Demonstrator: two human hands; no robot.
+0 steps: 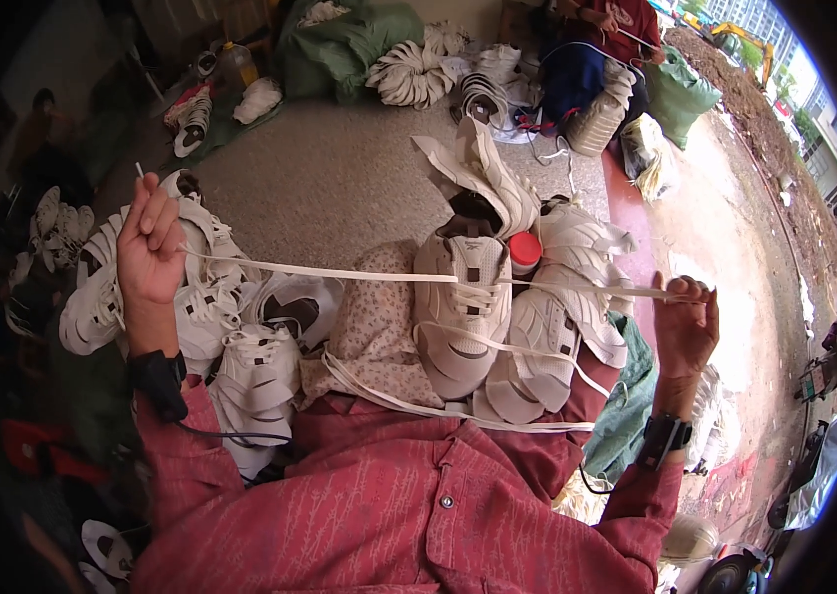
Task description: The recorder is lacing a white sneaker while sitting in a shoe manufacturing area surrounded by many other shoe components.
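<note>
A white shoe upper (463, 342) lies on my lap, its laces partly threaded through the eyelets. To the left, my left hand (149, 243) is closed on a flat white shoelace (339, 272), and a short tip sticks up above the fingers. That lace runs nearly straight to the shoe upper. My right hand (686, 327), raised at the far right, is closed on another length of lace (596, 290) coming from the same shoe. More lace (398, 406) loops loosely across my lap below the shoe. Both hands are well apart from the shoe itself.
Stacked white uppers (542, 346) lean right of the shoe, beside a red-lidded jar (524, 249). A heap of laced shoes (210, 297) is at left. Patterned cloth (374, 327) covers my lap. Ahead are green sacks (349, 49) and a seated person (601, 59) holding a lace.
</note>
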